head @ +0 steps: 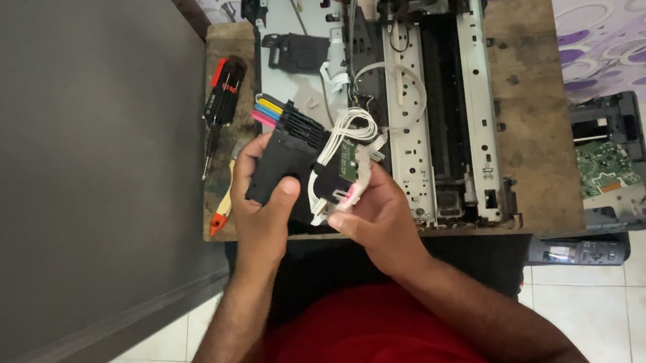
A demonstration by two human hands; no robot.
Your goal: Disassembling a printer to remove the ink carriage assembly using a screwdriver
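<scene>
A black printer carriage unit (pixel 289 149) with coloured tabs at its top end and a bundle of white tubes (pixel 346 129) is held over the front of a small wooden table (pixel 531 109). My left hand (pixel 263 210) grips its black body from the left, thumb on top. My right hand (pixel 372 212) holds its right end, where a small green circuit board (pixel 348 160) and white cables sit. Behind it lies an opened printer chassis (pixel 417 95) with bare metal frame and rails.
A black and red screwdriver (pixel 220 97) and an orange-handled tool (pixel 221 214) lie on the table's left edge. A grey wall panel (pixel 65 173) stands at left. A dismantled printer part with a green board (pixel 610 164) and a control panel (pixel 578 251) sit on the tiled floor at right.
</scene>
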